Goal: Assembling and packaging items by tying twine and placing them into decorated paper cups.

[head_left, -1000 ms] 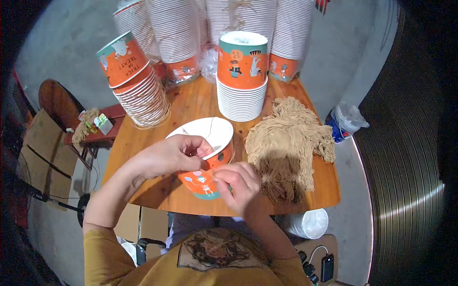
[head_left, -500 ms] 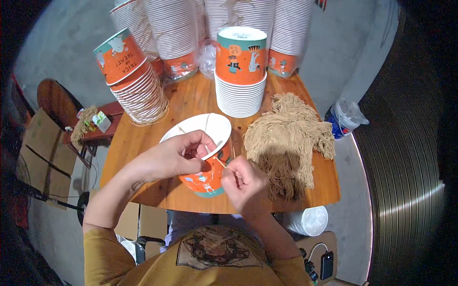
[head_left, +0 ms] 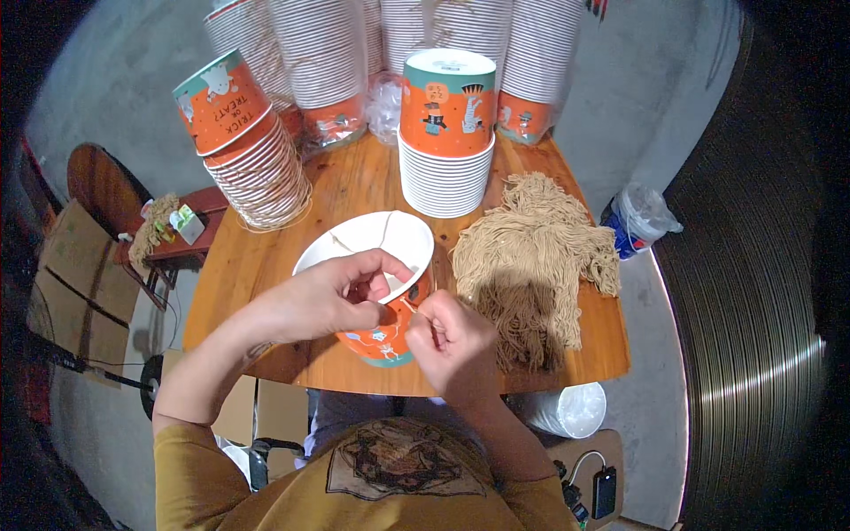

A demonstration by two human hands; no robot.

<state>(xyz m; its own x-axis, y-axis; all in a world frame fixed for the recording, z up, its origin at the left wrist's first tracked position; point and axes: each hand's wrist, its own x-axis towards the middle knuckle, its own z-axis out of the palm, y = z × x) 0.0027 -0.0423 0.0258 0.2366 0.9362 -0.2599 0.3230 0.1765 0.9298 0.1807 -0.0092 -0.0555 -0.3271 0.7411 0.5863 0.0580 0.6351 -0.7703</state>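
Note:
An orange paper bucket (head_left: 382, 340) with a white inside and a green band at its base leans tilted near the table's front edge. My left hand (head_left: 319, 294) grips it by the rim, fingers over the inside and thumb against the outer wall. Close beside that thumb, my right hand (head_left: 453, 343) is closed in a pinch on a thin tan string (head_left: 408, 303) at the bucket's side, just below the rim. More of the string crosses the bucket's white inside. My fingers hide the exact spot where string and wall meet.
A heap of tan strings (head_left: 531, 257) lies right of the bucket on the wooden table (head_left: 248, 301). Upside-down bucket stacks stand behind: one upright (head_left: 448, 133), one leaning with strings (head_left: 243, 146), several bagged (head_left: 319, 53). A white bin (head_left: 583, 411) sits below the table's right side.
The bucket's rim has shifted slightly right. My right hand has moved a little left, and less string shows between it and the bucket. My left hand keeps its grip.

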